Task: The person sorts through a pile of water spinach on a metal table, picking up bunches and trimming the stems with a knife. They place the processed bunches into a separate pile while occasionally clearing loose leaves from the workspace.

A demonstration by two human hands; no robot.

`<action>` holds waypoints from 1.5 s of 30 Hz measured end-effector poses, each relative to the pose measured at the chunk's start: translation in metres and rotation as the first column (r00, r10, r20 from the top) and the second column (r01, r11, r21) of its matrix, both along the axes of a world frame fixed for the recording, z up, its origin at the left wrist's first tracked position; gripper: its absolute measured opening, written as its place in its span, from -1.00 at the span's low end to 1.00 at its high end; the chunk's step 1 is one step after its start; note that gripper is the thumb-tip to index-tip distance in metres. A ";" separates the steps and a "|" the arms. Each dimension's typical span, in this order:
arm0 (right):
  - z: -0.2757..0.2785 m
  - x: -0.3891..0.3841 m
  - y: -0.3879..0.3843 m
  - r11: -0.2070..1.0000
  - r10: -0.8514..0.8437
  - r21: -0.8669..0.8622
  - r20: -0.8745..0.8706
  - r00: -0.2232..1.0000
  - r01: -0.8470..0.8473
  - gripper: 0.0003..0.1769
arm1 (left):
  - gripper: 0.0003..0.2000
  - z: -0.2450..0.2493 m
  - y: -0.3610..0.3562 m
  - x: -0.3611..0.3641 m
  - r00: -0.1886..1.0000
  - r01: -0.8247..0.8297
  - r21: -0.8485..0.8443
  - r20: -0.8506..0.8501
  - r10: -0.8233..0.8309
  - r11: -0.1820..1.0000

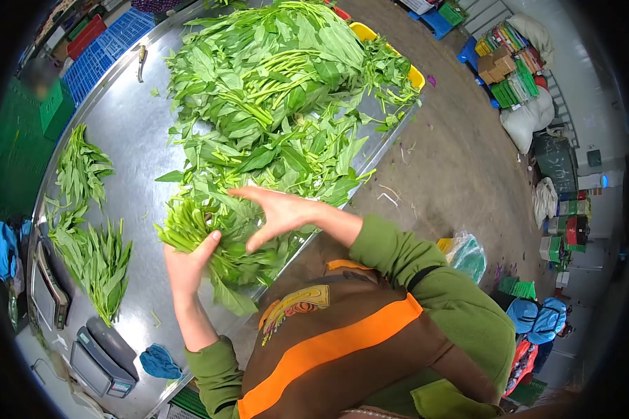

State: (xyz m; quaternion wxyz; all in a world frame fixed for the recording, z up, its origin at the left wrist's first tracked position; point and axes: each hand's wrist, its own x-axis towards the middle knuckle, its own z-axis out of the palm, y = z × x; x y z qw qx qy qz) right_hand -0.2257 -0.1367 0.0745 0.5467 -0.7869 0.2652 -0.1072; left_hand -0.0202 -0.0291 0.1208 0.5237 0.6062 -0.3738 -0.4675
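Note:
My left hand [187, 265] is wrapped round a bunch of leafy green stems [187, 223], with the cut ends toward the left and the leaves hanging toward my apron. Over the leaves of that bunch, my right hand [279, 213] has its thumb and fingers spread apart, nothing gripped between them. Beyond both hands, a large heap of the same greens [279, 77] covers the far part of the metal table [147, 126]. Smaller bunches [98, 269] lie at the table's left side.
Two scales [94, 366] and a blue cloth [159, 362] are at the near left. A knife [142, 63] lies near the far left edge. Behind the heap is a yellow crate [416, 77]. Blue crates [112, 52] stand past the table's left edge.

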 end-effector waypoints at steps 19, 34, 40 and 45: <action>-0.028 0.026 0.033 0.385 -0.205 0.921 0.022 0.979 0.060 -0.34 | -0.28 -0.121 0.045 0.030 0.882 -0.208 0.299 -0.354 0.311 0.931; -0.051 0.065 0.057 0.128 -0.566 0.985 -0.024 0.824 0.117 -0.15 | -0.25 -0.112 0.045 -0.035 0.802 0.020 0.436 -0.544 0.246 0.900; -0.078 0.025 0.015 0.734 -0.381 0.522 -0.213 0.900 0.435 -0.19 | -0.40 -0.118 0.064 0.007 0.993 -0.093 0.392 0.106 0.056 0.915; -0.017 0.033 0.004 0.935 -0.326 0.167 0.067 0.943 0.312 -0.12 | -0.46 -0.083 0.066 0.004 0.949 -0.037 0.366 0.304 -0.082 0.930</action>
